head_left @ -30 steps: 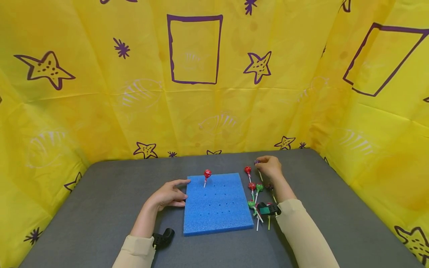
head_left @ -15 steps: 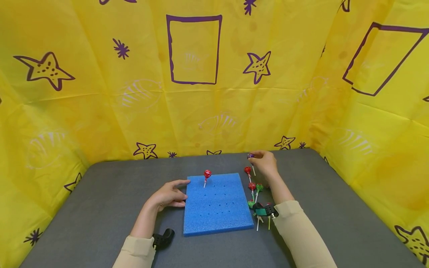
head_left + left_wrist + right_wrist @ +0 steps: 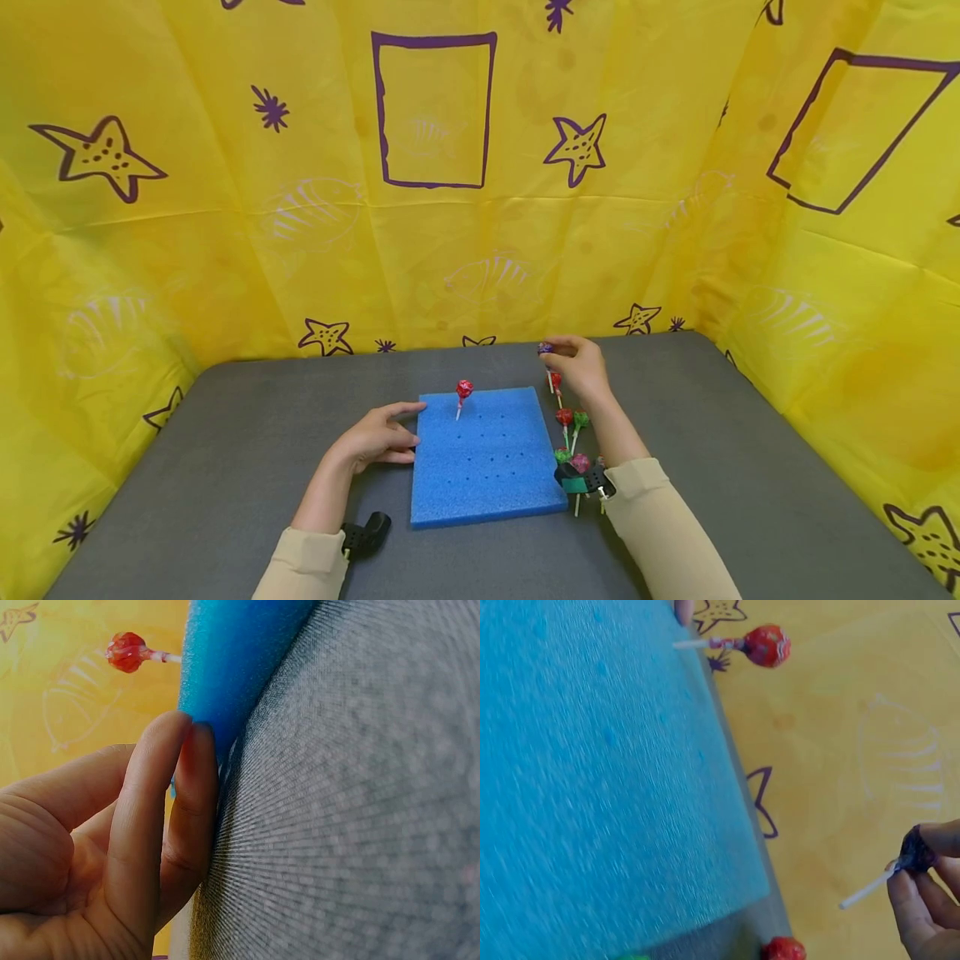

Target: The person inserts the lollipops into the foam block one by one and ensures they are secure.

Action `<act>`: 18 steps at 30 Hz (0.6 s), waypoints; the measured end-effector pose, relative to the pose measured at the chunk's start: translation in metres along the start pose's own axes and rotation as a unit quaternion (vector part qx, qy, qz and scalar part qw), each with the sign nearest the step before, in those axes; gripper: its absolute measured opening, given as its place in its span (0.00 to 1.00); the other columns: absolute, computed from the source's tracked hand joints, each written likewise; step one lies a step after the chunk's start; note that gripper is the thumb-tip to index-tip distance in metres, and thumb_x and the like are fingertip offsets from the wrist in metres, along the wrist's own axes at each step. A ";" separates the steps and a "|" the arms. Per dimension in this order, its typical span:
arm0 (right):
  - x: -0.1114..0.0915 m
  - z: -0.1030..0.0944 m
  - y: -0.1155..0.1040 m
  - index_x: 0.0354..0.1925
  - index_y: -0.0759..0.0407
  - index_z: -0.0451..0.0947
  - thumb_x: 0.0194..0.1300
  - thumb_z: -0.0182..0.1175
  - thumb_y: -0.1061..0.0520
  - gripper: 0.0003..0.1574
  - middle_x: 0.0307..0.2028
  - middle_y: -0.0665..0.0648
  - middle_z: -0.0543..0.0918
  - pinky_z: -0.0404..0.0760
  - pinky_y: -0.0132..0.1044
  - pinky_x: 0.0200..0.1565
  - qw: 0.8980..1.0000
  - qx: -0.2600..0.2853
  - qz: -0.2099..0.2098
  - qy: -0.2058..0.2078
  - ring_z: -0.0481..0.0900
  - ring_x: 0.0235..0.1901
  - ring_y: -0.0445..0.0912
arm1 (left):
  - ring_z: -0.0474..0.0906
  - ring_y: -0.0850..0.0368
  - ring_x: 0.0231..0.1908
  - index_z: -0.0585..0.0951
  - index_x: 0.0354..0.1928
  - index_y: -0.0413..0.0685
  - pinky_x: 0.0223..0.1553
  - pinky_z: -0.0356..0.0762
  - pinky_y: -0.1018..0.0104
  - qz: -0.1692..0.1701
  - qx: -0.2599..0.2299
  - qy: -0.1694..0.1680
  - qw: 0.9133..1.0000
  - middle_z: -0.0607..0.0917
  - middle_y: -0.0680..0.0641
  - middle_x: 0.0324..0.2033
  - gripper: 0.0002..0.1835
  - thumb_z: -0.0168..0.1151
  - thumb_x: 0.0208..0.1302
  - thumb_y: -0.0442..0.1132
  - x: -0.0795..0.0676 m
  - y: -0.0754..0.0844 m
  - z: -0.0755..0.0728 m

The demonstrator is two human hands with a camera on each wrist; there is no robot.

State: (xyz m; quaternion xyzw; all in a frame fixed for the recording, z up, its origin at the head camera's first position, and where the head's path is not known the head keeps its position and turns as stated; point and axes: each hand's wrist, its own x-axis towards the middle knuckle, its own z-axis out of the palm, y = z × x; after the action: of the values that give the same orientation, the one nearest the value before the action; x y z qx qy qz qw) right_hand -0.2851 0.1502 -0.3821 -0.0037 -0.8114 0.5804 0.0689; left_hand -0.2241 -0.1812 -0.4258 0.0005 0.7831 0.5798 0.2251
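Note:
My right hand (image 3: pixel 583 367) pinches a dark purple-wrapped lollipop (image 3: pixel 915 851) by its head, beyond the far right corner of the blue foam board (image 3: pixel 487 492). Its white stick slants downward, free of the fingers. With fingers spread, my left hand (image 3: pixel 378 437) touches the board's left edge; the left wrist view has its fingertips (image 3: pixel 174 727) right at the foam. A red lollipop (image 3: pixel 465 389) stands upright, stick in the board, near the far left corner. Rows of small holes dot the board's top.
Several loose lollipops lie to the right of the board, among them a red one (image 3: pixel 564 417), a green one (image 3: pixel 581 419) and a pink one (image 3: pixel 580 462). My right wrist partly covers that group. Behind the grey table (image 3: pixel 262 450) hangs a yellow patterned cloth (image 3: pixel 450 275).
My right hand has lifted the purple lollipop from the far right and carried it leftward, toward the board's far right corner. The left hand and board have stayed in place.

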 end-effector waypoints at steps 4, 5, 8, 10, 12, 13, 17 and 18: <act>-0.004 0.007 -0.002 0.56 0.68 0.79 0.63 0.65 0.64 0.22 0.53 0.71 0.83 0.87 0.33 0.46 0.999 0.040 -0.009 -0.006 0.83 0.40 0.40 | 0.83 0.60 0.27 0.66 0.72 0.45 0.32 0.87 0.68 -0.002 0.000 0.002 1.000 0.85 0.43 0.33 0.34 0.62 0.64 0.30 0.000 0.000 0.000; -0.005 0.009 -0.003 0.55 0.68 0.79 0.62 0.65 0.64 0.22 0.53 0.71 0.83 0.88 0.34 0.47 0.999 0.045 -0.010 -0.006 0.83 0.40 0.41 | 0.83 0.60 0.27 0.65 0.72 0.45 0.32 0.87 0.68 -0.002 0.000 0.001 1.000 0.85 0.43 0.34 0.34 0.62 0.63 0.30 0.000 0.000 0.000; -0.008 0.013 -0.005 0.55 0.66 0.79 0.62 0.65 0.64 0.22 0.52 0.69 0.83 0.88 0.38 0.48 0.999 0.053 -0.005 -0.005 0.84 0.40 0.40 | 0.83 0.60 0.27 0.65 0.72 0.45 0.32 0.87 0.68 -0.002 -0.001 -0.002 1.000 0.85 0.44 0.34 0.35 0.62 0.63 0.30 0.000 0.000 0.000; -0.010 0.016 -0.006 0.55 0.66 0.79 0.62 0.65 0.64 0.22 0.52 0.69 0.83 0.88 0.40 0.47 0.998 0.057 -0.001 -0.007 0.84 0.39 0.40 | 0.83 0.60 0.27 0.65 0.72 0.45 0.32 0.87 0.68 -0.002 -0.001 -0.003 1.000 0.84 0.44 0.33 0.35 0.62 0.63 0.29 0.000 0.000 -0.001; -0.012 0.018 -0.007 0.55 0.66 0.79 0.62 0.65 0.64 0.22 0.52 0.69 0.83 0.88 0.42 0.47 0.998 0.061 0.002 -0.011 0.85 0.38 0.40 | 0.83 0.60 0.27 0.65 0.72 0.45 0.32 0.87 0.68 -0.002 -0.001 -0.003 1.000 0.84 0.44 0.33 0.35 0.62 0.63 0.29 0.000 0.000 -0.001; -0.013 0.020 -0.008 0.55 0.66 0.79 0.62 0.66 0.64 0.22 0.52 0.68 0.83 0.88 0.42 0.48 0.998 0.064 0.003 -0.013 0.85 0.38 0.40 | 0.83 0.60 0.27 0.65 0.72 0.45 0.32 0.87 0.68 -0.002 0.000 -0.003 1.000 0.84 0.44 0.33 0.35 0.62 0.63 0.29 0.000 0.000 -0.001; -0.015 0.025 -0.009 0.54 0.67 0.79 0.61 0.66 0.65 0.22 0.51 0.69 0.83 0.88 0.44 0.51 0.997 0.078 0.000 -0.021 0.84 0.39 0.40 | 0.83 0.60 0.27 0.65 0.72 0.45 0.32 0.87 0.68 -0.002 0.001 -0.001 1.000 0.84 0.43 0.33 0.34 0.62 0.63 0.29 0.000 0.000 -0.001; -0.016 0.026 -0.009 0.54 0.66 0.80 0.61 0.66 0.65 0.21 0.51 0.68 0.84 0.88 0.44 0.51 0.997 0.080 -0.001 -0.021 0.84 0.39 0.40 | 0.83 0.59 0.27 0.66 0.72 0.45 0.32 0.88 0.67 -0.003 0.000 0.000 1.000 0.84 0.43 0.33 0.34 0.62 0.63 0.29 0.000 0.000 0.000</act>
State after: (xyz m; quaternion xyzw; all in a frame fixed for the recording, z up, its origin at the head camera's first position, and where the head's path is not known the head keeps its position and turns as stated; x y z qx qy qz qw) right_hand -0.2715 0.1208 -0.3834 0.0149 -0.7634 0.6437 0.0521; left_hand -0.2246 -0.1815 -0.4260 -0.0016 0.7834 0.5788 0.2263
